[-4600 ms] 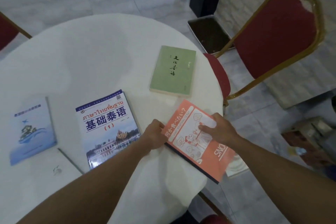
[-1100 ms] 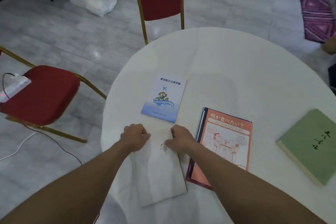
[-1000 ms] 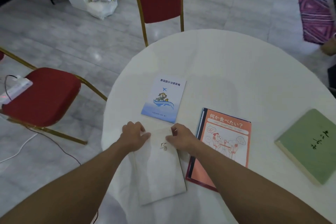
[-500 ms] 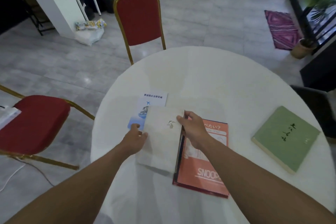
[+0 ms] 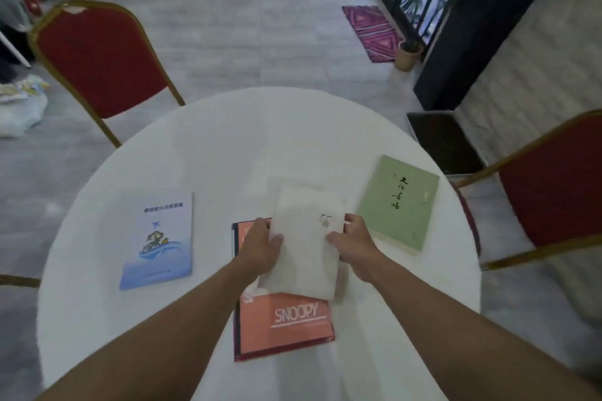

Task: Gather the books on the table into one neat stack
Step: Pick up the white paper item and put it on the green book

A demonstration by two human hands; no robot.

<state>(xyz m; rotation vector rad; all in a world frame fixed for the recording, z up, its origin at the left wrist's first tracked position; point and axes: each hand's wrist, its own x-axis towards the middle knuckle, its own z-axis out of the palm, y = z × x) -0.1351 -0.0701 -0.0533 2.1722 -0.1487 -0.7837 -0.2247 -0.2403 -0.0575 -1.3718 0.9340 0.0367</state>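
Note:
A white book [image 5: 306,247] with a small grey emblem is held over the orange Snoopy book [image 5: 286,322], tilted slightly and covering its upper half. My left hand [image 5: 260,247] grips the white book's left edge and my right hand [image 5: 353,246] grips its right edge. The orange book lies on another book whose dark edge shows along its left and bottom sides. A light blue booklet [image 5: 158,241] lies apart to the left. A green book [image 5: 399,202] lies apart to the right, close to my right hand.
The books rest on a round table with a white cloth [image 5: 228,146]. Red chairs with gold frames stand at the far left [image 5: 101,62] and at the right [image 5: 550,179]. A dark tray [image 5: 443,143] sits on the floor beyond the table's right edge.
Both hands have carried the white book from the table's left side rightward, over the orange book. My view has swung to the right; the blue booklet now lies uncovered at the left.

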